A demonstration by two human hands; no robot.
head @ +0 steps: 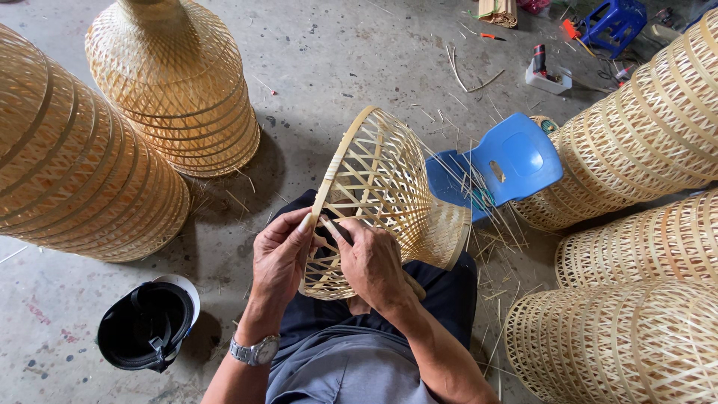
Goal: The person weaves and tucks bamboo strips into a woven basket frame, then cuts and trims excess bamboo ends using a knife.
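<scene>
A woven bamboo basket [381, 179], bell-shaped with an open lattice, rests tilted on my lap with its round rim facing left. My left hand [280, 254] grips the rim from outside, thumb and fingers pinched on the bamboo hoop. My right hand [372, 263] reaches into the basket's mouth and holds a thin bamboo strip against the rim, close to the left hand's fingertips. A metal wristwatch [255, 350] sits on my left wrist.
Tall stacks of finished bamboo baskets stand at left [75, 164], back left [176, 82] and right [643, 135]. A blue plastic chair [508, 161] lies behind the basket. A black helmet [146, 325] sits on the concrete floor at lower left. Tools and a blue stool [613, 22] lie at the back right.
</scene>
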